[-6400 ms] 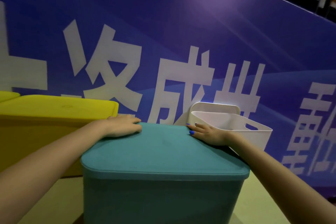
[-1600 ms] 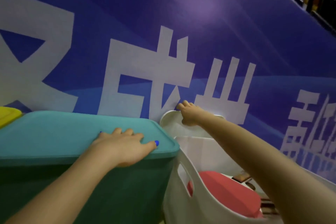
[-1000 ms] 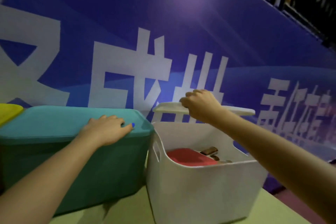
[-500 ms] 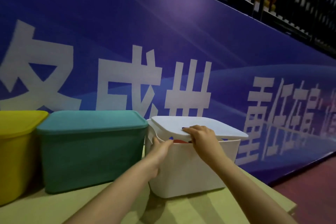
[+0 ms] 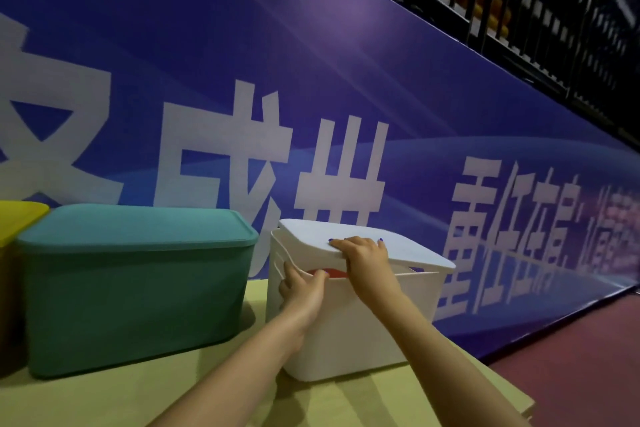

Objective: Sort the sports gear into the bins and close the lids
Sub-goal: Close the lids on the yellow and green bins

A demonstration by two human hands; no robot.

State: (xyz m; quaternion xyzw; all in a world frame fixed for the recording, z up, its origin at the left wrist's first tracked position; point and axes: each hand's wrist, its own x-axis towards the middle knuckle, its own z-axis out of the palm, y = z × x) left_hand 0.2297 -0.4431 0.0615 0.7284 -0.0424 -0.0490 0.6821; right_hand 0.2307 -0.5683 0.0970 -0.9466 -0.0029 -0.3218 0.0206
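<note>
Head view: my right hand (image 5: pixel 363 258) grips the near edge of the white lid (image 5: pixel 360 241), fingers curled over its top; the lid sits tilted on the white bin (image 5: pixel 346 333), raised at the near side, something red showing in the gap. My left hand (image 5: pixel 301 291) grips the bin's near rim. Teal bin (image 5: pixel 135 291), lid closed, stands just left on the table (image 5: pixel 381 399); yellow bin (image 5: pixel 14 222) at far left.

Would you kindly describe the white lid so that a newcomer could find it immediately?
Below the blue banner, three bins stand in a row on the pale table. The white lid tops the rightmost, white bin, gripped by the right hand. Unlike the teal lid, it sits tilted, not seated.
</note>
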